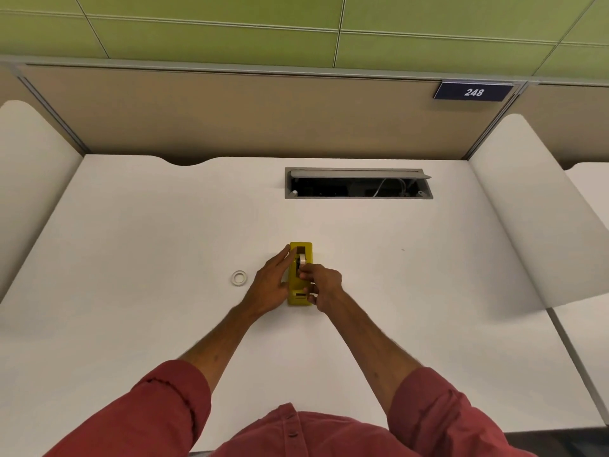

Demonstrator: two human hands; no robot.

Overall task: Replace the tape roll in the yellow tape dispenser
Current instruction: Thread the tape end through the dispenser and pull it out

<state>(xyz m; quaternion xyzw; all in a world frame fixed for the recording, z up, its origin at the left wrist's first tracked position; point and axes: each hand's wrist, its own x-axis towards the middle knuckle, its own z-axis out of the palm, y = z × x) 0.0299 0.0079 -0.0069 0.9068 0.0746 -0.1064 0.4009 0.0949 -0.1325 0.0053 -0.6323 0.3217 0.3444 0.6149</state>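
The yellow tape dispenser (295, 290) stands on the white desk (164, 225), its long side pointing away from me. My left hand (270, 285) lies flat against its left side, fingers stretched up to the far end. My right hand (321, 286) is over the dispenser's middle, thumb and fingertips pinched on a whitish tape roll (302, 258) that sits in the dispenser's well. A small white ring (239, 278), an empty tape core or a thin roll, lies flat on the desk to the left of my left hand.
An open cable hatch (358, 183) is sunk into the desk behind the dispenser. White side screens (527, 209) rise at both sides, and a tan back panel with a "248" sign (473, 91) closes the far edge.
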